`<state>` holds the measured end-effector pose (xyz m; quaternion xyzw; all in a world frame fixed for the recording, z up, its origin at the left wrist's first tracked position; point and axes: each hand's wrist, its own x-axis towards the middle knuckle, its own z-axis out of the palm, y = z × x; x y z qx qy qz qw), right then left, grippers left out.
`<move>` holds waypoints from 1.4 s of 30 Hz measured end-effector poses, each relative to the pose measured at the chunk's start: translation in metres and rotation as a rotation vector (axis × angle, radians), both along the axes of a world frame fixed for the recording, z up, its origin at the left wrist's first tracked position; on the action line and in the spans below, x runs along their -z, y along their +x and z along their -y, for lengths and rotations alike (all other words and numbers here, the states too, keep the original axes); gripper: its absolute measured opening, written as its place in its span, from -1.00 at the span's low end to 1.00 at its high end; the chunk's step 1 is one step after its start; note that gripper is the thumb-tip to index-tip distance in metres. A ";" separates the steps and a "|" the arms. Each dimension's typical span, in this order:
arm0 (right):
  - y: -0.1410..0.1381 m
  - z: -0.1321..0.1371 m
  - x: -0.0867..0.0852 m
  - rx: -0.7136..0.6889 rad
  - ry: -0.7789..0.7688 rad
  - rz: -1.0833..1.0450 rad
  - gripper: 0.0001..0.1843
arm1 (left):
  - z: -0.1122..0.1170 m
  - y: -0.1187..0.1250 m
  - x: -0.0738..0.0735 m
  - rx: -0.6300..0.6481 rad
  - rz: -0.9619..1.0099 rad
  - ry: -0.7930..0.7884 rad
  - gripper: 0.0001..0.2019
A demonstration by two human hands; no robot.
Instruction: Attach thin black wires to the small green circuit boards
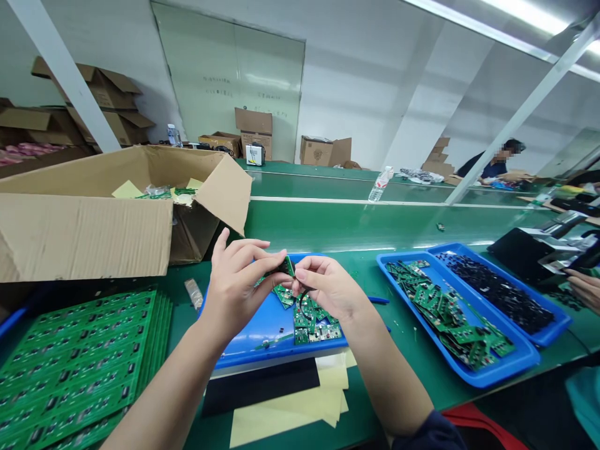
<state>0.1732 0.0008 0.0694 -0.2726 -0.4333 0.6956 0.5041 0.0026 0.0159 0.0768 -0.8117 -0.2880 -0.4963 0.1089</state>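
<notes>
Over the blue tray, a small green circuit board (289, 267) with a dark part on it is pinched between the thumb and fingers of my left hand (239, 281); that hand's little finger sticks up. Close against the board's right edge, my right hand (330, 287) is closed in a pinch. From its fingers hangs a thin dark curved strip (305, 305), whose kind I cannot make out. Beneath both hands lies the blue tray (246, 340), with several small circuit boards (319, 328) in its right part. My fingers hide some of the held board.
Stacked green board panels (79, 362) lie at left, below a large open cardboard box (89, 237). At right are a blue tray of circuit boards (440, 312) and another of black parts (497, 290). Yellow sheets (285, 412) lie in front. Another person's hand (585, 290) is far right.
</notes>
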 end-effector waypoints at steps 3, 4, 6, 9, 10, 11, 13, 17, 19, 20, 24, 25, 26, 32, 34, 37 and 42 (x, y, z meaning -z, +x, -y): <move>0.000 -0.001 0.001 0.021 -0.016 -0.015 -0.69 | 0.001 0.000 0.000 -0.006 0.013 -0.023 -0.84; -0.001 -0.001 0.002 0.023 -0.024 -0.020 -0.69 | 0.001 -0.001 -0.001 -0.003 0.012 -0.053 -0.85; -0.001 -0.002 0.002 0.020 -0.038 -0.025 -0.69 | 0.002 -0.001 -0.001 0.001 0.011 -0.135 -0.86; -0.003 -0.002 0.003 0.042 -0.011 -0.019 -0.72 | 0.004 0.000 0.000 0.010 0.024 -0.241 -0.85; -0.003 -0.002 0.003 0.066 0.014 -0.011 -0.74 | 0.004 0.001 0.001 0.021 0.034 -0.266 -0.84; -0.004 -0.002 0.004 0.098 0.048 0.002 -0.76 | 0.005 0.002 0.002 0.038 0.047 -0.292 -0.83; -0.005 -0.001 0.005 0.178 0.135 0.060 -0.82 | 0.005 0.006 0.003 0.085 0.073 -0.357 -0.80; -0.001 0.001 0.005 0.320 0.320 0.249 -0.92 | 0.007 0.012 -0.001 0.182 0.116 -0.595 -0.74; 0.006 0.002 0.003 0.371 0.426 0.316 -0.95 | 0.009 0.012 -0.006 0.215 0.176 -0.733 -0.69; 0.012 0.002 0.002 0.395 0.491 0.344 -0.92 | 0.009 0.012 -0.007 0.219 0.215 -0.791 -0.67; 0.036 -0.001 -0.001 0.561 0.708 0.500 -0.45 | 0.013 0.010 -0.011 0.173 0.307 -0.883 -0.65; 0.039 -0.001 -0.001 0.618 0.723 0.547 -0.27 | 0.014 0.011 -0.011 0.167 0.310 -0.886 -0.65; 0.040 -0.001 -0.001 0.667 0.730 0.584 -0.11 | 0.015 0.012 -0.011 0.167 0.310 -0.893 -0.65; 0.011 0.010 0.003 0.554 0.829 0.640 0.11 | 0.015 0.020 -0.010 0.153 0.302 -0.950 -0.66; 0.002 0.012 0.006 0.577 0.867 0.629 0.04 | 0.014 0.021 -0.008 0.167 0.305 -0.966 -0.64; -0.001 0.010 0.009 0.601 0.889 0.612 -0.01 | 0.013 0.021 -0.005 0.187 0.310 -0.994 -0.62; 0.001 0.010 0.005 0.599 0.834 0.594 -0.03 | 0.013 0.025 -0.002 0.166 0.268 -0.986 -0.58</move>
